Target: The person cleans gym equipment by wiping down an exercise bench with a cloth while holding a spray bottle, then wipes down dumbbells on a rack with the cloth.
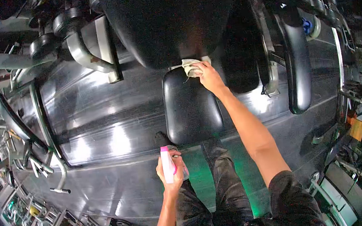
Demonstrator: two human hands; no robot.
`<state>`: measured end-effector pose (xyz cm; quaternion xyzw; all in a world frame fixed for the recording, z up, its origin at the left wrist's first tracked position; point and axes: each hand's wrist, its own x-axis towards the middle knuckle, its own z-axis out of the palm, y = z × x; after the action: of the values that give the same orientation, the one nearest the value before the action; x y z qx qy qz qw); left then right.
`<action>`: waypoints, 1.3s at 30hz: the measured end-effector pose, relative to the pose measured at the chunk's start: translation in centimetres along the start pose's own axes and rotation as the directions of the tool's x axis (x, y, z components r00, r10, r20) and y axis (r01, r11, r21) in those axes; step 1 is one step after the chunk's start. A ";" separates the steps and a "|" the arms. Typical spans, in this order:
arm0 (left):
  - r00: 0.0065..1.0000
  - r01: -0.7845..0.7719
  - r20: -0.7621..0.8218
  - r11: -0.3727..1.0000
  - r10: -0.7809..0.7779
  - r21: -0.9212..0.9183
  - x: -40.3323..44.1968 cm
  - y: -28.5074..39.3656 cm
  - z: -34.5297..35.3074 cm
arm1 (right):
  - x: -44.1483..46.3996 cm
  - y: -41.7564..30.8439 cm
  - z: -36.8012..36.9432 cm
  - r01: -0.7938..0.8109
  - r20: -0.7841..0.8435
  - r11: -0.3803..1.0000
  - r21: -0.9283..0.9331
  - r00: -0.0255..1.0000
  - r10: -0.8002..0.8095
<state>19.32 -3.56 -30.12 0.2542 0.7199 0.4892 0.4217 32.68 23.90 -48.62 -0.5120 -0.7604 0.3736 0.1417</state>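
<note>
My left hand (174, 169) is wrapped round a white and pink spray bottle (167, 165), held low in front of my legs. Farther forward, my right hand (207, 74) grips a pale cloth (191, 67). The cloth lies at the far edge of a black padded bench seat (191, 107), just below the large black backrest (167, 22). Part of the cloth is hidden under my fingers.
Another black pad (297, 65) stands upright to the right. Dumbbells (68, 22) sit on racks along the top. A metal frame leg (106, 50) stands left of the backrest, and more gym machines line both sides of the dark floor (102, 117).
</note>
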 end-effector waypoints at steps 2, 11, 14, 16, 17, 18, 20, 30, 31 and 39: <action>1.000 -0.009 0.013 1.000 0.008 0.023 -0.2 0.0 -0.5 | -1.1 1.3 0.5 -0.014 -0.085 0.999 0.044 0.996 0.018; 0.999 0.040 0.027 0.993 -0.043 0.114 -0.6 0.3 -3.9 | -13.6 2.3 1.0 -0.350 -0.186 0.905 0.241 0.899 0.397; 0.998 0.024 0.051 0.992 -0.031 0.123 -0.7 -0.4 -5.2 | -18.5 3.9 2.1 -0.246 -0.289 0.960 0.134 0.917 0.275; 0.995 0.064 0.065 0.994 -0.070 0.088 -0.8 0.7 -5.9 | -21.1 2.5 1.9 -0.258 -0.316 0.961 0.104 0.907 0.278; 0.991 0.104 0.073 0.993 -0.108 0.048 -0.8 1.0 -6.3 | -22.2 1.5 1.9 -0.262 -0.338 0.962 0.070 0.901 0.270; 0.992 0.101 0.074 0.994 -0.105 0.052 -0.9 0.9 -6.7 | -23.4 0.9 2.6 -0.262 -0.341 0.962 0.074 0.900 0.271; 0.998 0.019 0.052 0.999 -0.021 0.043 -0.9 0.5 -7.8 | -25.6 0.2 4.6 -0.339 -0.474 0.941 0.015 0.826 0.306; 0.998 -0.015 0.063 0.998 0.011 0.059 -0.6 0.5 -13.6 | -25.3 -12.4 16.9 -0.450 -0.494 0.550 0.703 0.246 0.834; 0.995 -0.048 0.087 0.993 0.039 0.106 -0.6 0.4 -14.2 | -24.5 -13.1 18.2 -0.374 -0.475 0.516 0.771 0.203 0.856; 0.994 0.105 0.033 0.993 -0.107 0.052 -0.6 1.5 -15.6 | -22.8 -16.4 24.6 -0.085 -0.198 0.208 0.974 0.109 0.974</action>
<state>6.23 -11.03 -25.92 0.2350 0.7367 0.4432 0.4534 16.84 -9.92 -49.86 -0.7659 0.0110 0.3698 0.5258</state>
